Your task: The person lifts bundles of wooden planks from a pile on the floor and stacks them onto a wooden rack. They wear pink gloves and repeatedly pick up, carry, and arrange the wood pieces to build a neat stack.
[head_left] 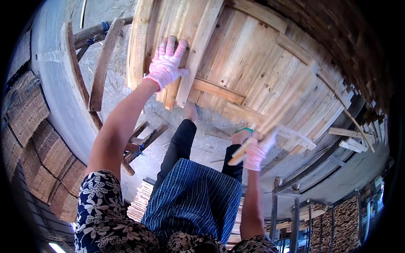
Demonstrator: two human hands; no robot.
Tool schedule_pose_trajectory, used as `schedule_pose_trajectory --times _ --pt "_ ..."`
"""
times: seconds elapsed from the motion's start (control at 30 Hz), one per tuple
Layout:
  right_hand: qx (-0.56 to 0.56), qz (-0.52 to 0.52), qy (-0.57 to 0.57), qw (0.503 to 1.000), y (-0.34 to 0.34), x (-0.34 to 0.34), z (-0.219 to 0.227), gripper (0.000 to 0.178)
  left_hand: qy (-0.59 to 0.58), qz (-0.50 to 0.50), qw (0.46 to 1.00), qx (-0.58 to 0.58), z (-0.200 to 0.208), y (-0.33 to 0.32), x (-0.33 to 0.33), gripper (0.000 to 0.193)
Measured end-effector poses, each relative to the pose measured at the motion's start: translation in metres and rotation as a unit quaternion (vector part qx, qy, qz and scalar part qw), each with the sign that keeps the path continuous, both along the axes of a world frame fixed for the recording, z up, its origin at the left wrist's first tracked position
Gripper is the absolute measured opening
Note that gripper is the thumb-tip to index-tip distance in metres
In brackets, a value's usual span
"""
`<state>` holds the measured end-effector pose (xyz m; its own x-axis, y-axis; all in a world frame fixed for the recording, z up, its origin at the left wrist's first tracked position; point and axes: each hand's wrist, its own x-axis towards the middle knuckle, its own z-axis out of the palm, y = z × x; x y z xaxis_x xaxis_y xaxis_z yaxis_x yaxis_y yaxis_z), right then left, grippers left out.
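My left hand (166, 65), in a pink and white knit glove, lies flat with its fingers stretched over pale wooden boards (180, 21). Its thumb reaches toward a narrow board (198, 55) lying lengthwise beside it. In a similar glove, my right hand (258, 152) is closed around what look like two thin wooden slats (291, 97). They slant up and away to the right, smeared by motion. Beneath them spreads a layer of planks (247, 55) laid side by side, with loose short pieces (217, 90) on top.
Wooden trestle legs (103, 67) tied with blue cord stand at the left. Stacked bundles of thin wood (40, 141) line the far left. Small offcuts (354, 143) lie at the right, near wooden racks (293, 211). My feet are below the planks' near edge.
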<state>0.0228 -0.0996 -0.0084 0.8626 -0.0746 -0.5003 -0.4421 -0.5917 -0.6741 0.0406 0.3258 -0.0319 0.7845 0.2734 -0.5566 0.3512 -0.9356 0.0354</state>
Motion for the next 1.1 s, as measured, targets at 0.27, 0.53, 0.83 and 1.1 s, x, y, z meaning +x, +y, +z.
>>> schedule_pose_trajectory --times 0.27,0.53,0.83,1.1 --pt "-0.043 0.164 -0.009 0.986 0.246 0.063 -0.038 0.077 -0.005 0.025 0.998 -0.06 0.011 -0.002 0.008 0.109" --pt "-0.069 0.176 -0.036 0.981 0.293 0.045 -0.05 0.073 -0.08 0.035 0.99 -0.107 0.017 -0.001 0.008 0.101" --pt "-0.01 0.205 0.165 0.965 0.264 0.065 -0.018 0.085 0.0 -0.008 0.999 -0.032 0.021 -0.024 -0.004 0.107" --pt "0.122 0.345 0.067 0.928 0.166 0.117 0.057 0.055 0.116 0.062 0.99 0.049 0.048 -0.04 0.05 0.097"
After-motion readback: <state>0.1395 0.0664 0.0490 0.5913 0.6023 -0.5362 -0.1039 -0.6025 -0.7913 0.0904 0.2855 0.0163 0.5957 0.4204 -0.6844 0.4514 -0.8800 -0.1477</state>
